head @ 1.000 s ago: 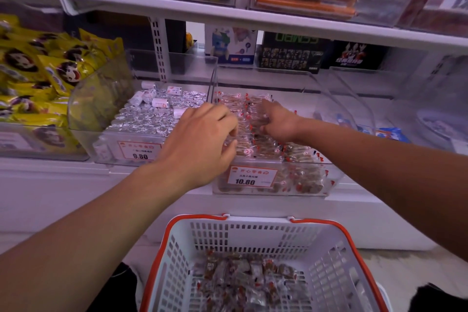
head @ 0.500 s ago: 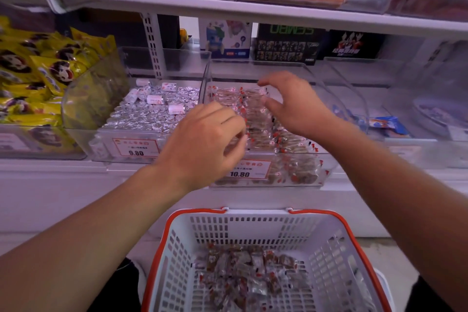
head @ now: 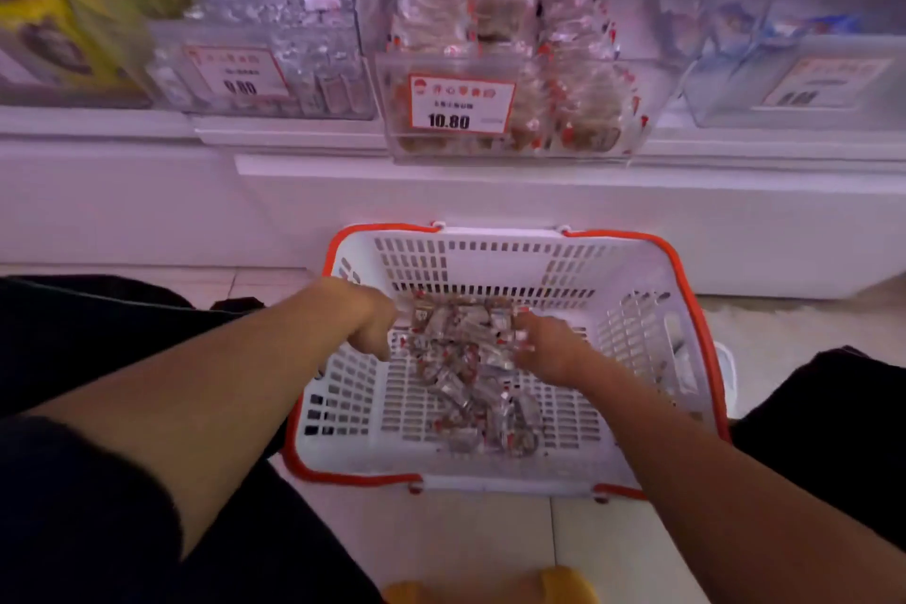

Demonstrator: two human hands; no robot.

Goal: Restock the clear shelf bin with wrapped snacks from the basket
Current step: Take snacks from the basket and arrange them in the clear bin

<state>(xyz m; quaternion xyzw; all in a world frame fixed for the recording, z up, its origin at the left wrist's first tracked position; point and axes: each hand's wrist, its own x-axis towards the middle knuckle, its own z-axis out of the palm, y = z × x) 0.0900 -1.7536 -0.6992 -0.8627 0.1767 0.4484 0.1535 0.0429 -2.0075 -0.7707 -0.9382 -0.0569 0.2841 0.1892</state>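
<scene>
Fingertips point(head: 520, 335) buried among wrapped snacks point(head: 470, 373)

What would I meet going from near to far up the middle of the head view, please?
Near basket rim → loose wrapped snacks → far basket wall → white shelf base → 10.80 price tag → clear shelf bin with its stacked snacks.

Dim, purplish light is cast throughout; the shelf bins point(head: 510, 64) are smeared by motion blur, and wide-angle bending is seen at the edges.
</scene>
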